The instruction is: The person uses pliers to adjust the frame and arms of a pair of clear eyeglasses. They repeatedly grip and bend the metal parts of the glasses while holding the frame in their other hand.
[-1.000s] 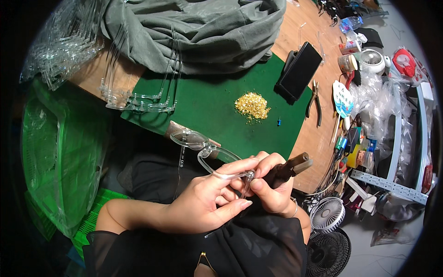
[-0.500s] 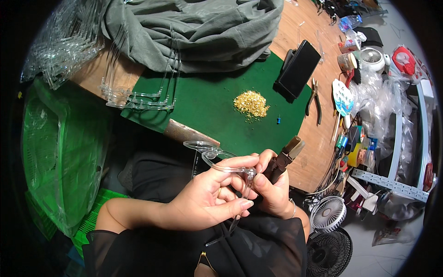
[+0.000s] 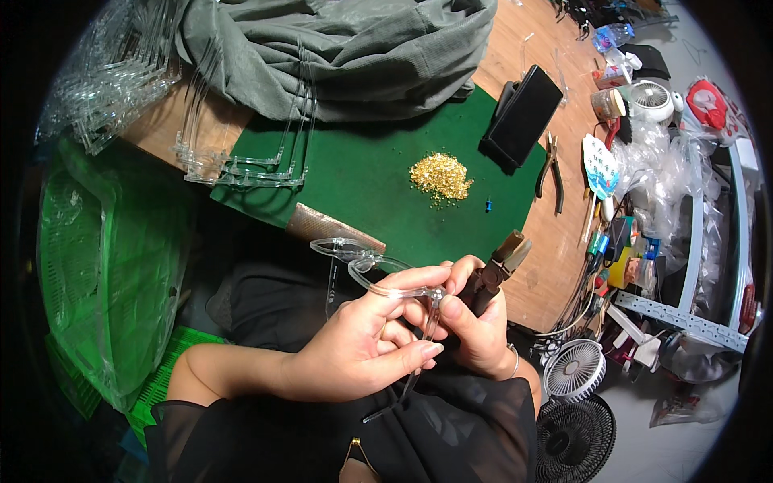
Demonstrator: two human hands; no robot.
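Observation:
Over my lap, my left hand (image 3: 358,346) grips a clear plastic eyeglass frame (image 3: 364,262), one temple hanging down past the fingers. The fingertips of my right hand (image 3: 477,326) meet the frame at its hinge corner. A pair of dark pliers (image 3: 497,270) is held in that same hand, jaws pointing up and away from the frame. Whether a small part sits between the fingertips at the hinge is too small to tell. Beyond the hands, a pile of tiny gold-coloured metal pieces (image 3: 440,177) lies on a green mat (image 3: 346,165), near a small blue-headed piece (image 3: 488,205).
Several clear eyeglass frames (image 3: 241,171) stand at the mat's left, with a larger heap (image 3: 113,88) behind. Grey cloth (image 3: 338,56) covers the back. A phone (image 3: 523,117) and second pliers (image 3: 550,173) lie right. A green crate (image 3: 113,266) stands left; fans (image 3: 574,370) are low right.
The eyeglass frame has tilted slightly, its far end shifting a little left and up. The pliers have risen slightly with my right hand. Both grips stay the same.

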